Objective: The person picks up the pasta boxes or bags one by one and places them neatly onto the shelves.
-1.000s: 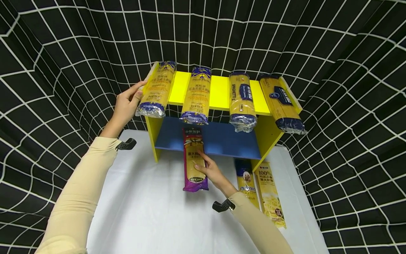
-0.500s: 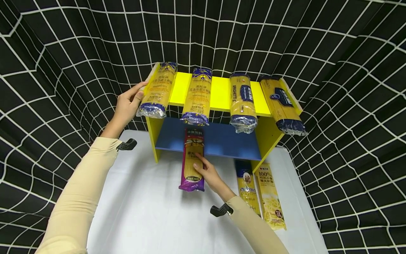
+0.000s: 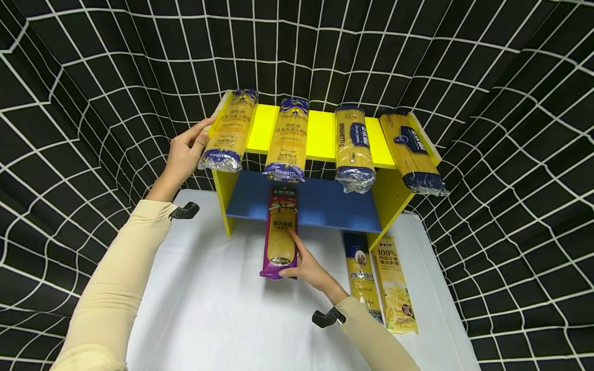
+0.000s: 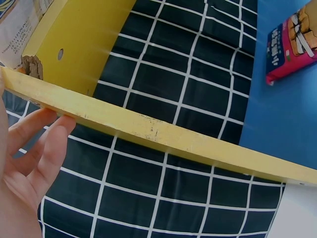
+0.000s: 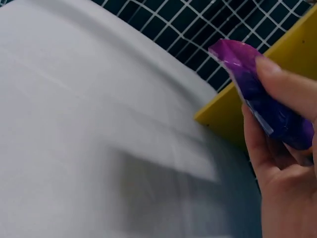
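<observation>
Four spaghetti packs (image 3: 287,139) lie atop the shelf unit (image 3: 322,135), a fifth pack (image 3: 281,239) juts forward from its lower board (image 3: 339,203) into the right hand (image 3: 310,269), two more packs (image 3: 394,283) lie on the table (image 3: 209,309) at the unit's right front, the left hand (image 3: 183,154) touching its left end.

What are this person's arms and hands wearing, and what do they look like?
Both arms are in long, plain, pale beige sleeves: the left sleeve and the right sleeve each end near the wrist. A small black device sits at each wrist, the left device and the right device. The left hand and right hand are bare, without gloves.
</observation>
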A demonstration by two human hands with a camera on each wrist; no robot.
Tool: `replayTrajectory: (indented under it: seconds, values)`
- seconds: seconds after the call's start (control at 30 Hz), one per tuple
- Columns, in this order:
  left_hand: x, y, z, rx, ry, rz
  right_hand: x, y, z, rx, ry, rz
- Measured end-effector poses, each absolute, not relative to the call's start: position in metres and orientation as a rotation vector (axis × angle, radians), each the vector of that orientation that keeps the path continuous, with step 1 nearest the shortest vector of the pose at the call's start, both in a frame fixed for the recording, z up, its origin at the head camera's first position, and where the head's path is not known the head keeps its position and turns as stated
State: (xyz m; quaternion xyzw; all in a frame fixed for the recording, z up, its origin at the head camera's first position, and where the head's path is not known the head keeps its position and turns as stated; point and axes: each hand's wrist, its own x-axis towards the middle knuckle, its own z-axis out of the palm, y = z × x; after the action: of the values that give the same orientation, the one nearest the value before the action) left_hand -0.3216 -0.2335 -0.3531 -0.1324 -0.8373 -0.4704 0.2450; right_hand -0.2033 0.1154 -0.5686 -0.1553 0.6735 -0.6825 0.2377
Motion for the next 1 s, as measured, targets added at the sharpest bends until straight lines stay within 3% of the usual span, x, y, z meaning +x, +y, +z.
replayTrajectory:
  seconds: [0.47,1.0]
  values:
    - [-0.321,-0.233,-0.354,-0.365,-2.289,-1.282,-0.209,0.113,-0.568,-0.296,2.161,-1.791]
    - [-0.322,-0.233,-0.354,-0.361,-2.294,-1.291,-0.226,0.106,-0.559,-0.293,2.097,-1.736]
